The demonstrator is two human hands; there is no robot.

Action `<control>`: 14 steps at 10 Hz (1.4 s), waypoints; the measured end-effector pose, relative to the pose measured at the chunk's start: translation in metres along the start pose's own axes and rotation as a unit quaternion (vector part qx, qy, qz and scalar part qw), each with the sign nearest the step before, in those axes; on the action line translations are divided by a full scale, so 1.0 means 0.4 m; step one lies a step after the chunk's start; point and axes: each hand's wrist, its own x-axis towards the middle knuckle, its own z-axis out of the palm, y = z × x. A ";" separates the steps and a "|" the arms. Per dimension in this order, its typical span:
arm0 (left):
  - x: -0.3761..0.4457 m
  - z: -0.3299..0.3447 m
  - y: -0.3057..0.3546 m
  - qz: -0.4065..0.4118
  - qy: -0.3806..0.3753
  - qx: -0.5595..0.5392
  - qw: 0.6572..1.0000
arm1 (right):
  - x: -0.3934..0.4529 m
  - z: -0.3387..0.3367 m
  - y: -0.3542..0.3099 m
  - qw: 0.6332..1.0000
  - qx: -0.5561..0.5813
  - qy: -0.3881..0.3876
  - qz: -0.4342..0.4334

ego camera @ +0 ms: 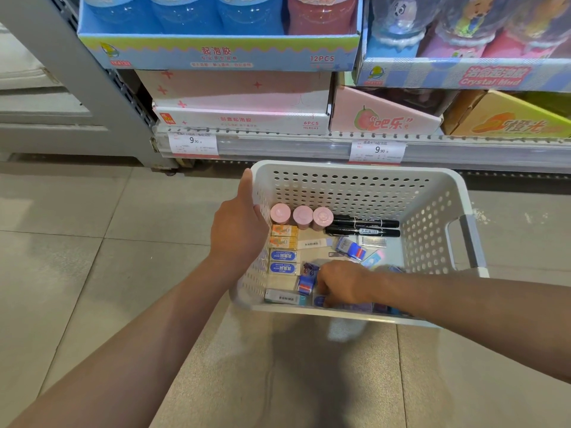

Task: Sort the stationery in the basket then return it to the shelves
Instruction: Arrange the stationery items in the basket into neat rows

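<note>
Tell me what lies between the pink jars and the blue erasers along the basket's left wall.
Head view: two orange erasers lie between the pink jars and blue erasers.

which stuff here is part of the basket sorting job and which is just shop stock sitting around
Part of the job:
- white basket
- three pink round containers
- two black markers
- orange erasers and blue erasers
- left hand holding the basket's rim
- right hand reaching among the loose items

Just lying about:
- slime display boxes
- price tags
</note>
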 end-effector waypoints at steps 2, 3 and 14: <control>0.002 0.001 -0.002 0.000 0.000 0.002 1.000 | -0.012 0.009 -0.002 0.999 0.021 0.041 0.008; 0.004 0.002 -0.003 -0.005 -0.001 0.001 1.000 | -0.009 0.013 0.005 0.996 0.071 0.042 0.026; 0.005 0.004 -0.005 -0.001 0.002 0.001 1.000 | 0.147 -0.027 -0.062 0.804 0.533 0.127 0.233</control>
